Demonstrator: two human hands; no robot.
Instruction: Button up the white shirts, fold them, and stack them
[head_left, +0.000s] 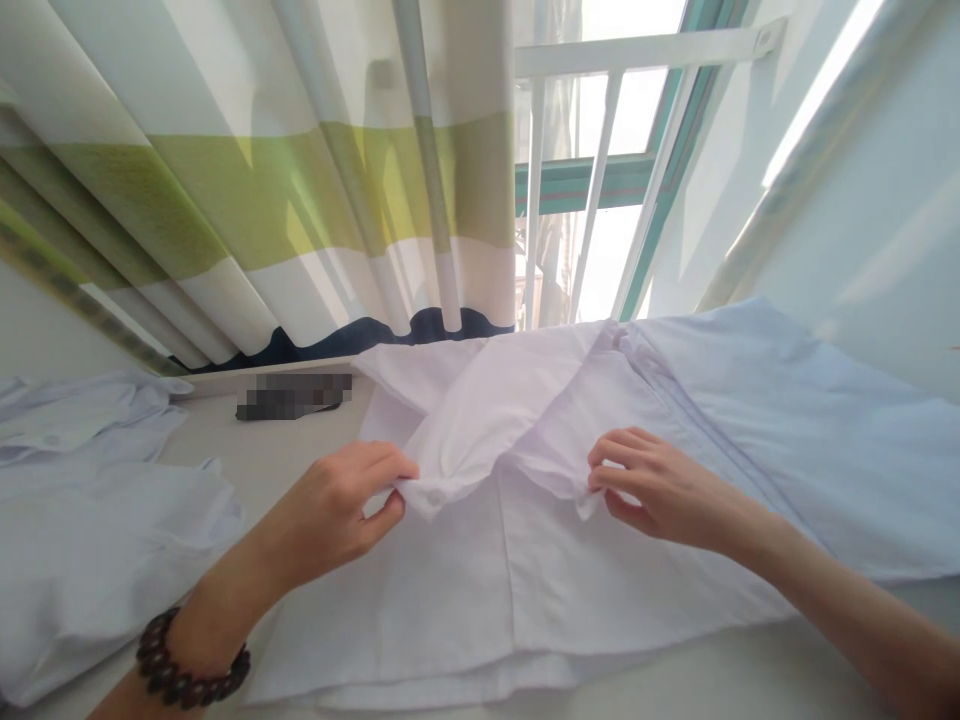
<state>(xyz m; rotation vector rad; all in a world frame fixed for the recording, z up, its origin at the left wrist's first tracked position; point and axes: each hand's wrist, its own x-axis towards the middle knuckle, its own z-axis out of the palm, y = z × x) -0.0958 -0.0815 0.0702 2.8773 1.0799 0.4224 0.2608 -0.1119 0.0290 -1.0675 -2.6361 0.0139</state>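
The left hand (pixel 341 505), a bead bracelet (pixel 184 665) on its wrist, is closed in a pinch — thumb and forefinger grip a folded edge of the white shirt (pixel 525 590) just beside a small button (pixel 433 497). The shirt lies spread on the table (pixel 750 680) ahead of and between both hands, its long axis running left to right and reaching well past the right hand (pixel 660 485). That hand, fingers curled, pinches a second fold of the same cloth — both hands are about equally near. A dark object (pixel 292 395) below the curtain (pixel 262 200) is blurred beyond telling, and the frame cuts off the shirt's right end.
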